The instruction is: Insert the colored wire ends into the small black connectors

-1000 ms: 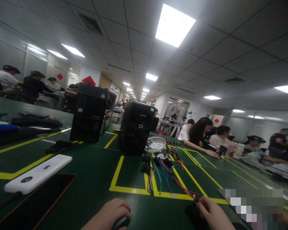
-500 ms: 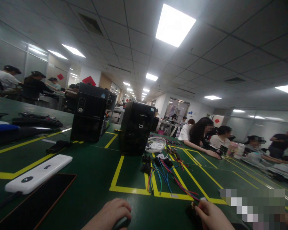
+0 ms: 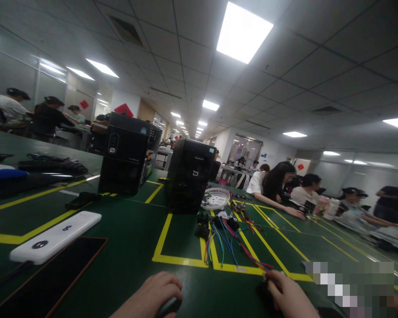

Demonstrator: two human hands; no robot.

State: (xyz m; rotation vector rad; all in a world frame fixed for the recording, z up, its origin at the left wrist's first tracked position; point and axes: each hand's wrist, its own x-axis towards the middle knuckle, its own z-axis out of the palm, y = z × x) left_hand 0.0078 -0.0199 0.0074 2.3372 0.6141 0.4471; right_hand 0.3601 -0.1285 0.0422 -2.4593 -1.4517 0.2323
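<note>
At the bottom edge my left hand [image 3: 152, 295] is curled round a small dark object [image 3: 168, 305] that rests on the green table [image 3: 126, 247]. To its right, my right hand [image 3: 290, 295] is closed in a pinch at the near ends of the red wires [image 3: 252, 259], with a dark connector block [image 3: 263, 293] under its fingers. A bundle of red, blue and green wires [image 3: 223, 240] with black connectors [image 3: 202, 229] lies just beyond, across yellow floor-tape lines [image 3: 179, 260].
A white power bank [image 3: 55, 237] and a dark tablet [image 3: 49, 282] lie at left. Two black computer towers [image 3: 124, 154] [image 3: 188, 176] stand mid-table beside a white basket [image 3: 215, 198]. Other people sit along the table's right side [image 3: 272, 183] and at desks far left [image 3: 49, 117].
My right hand has shifted slightly left and down along the red wires. The view has tipped a little. My left hand has stayed put.
</note>
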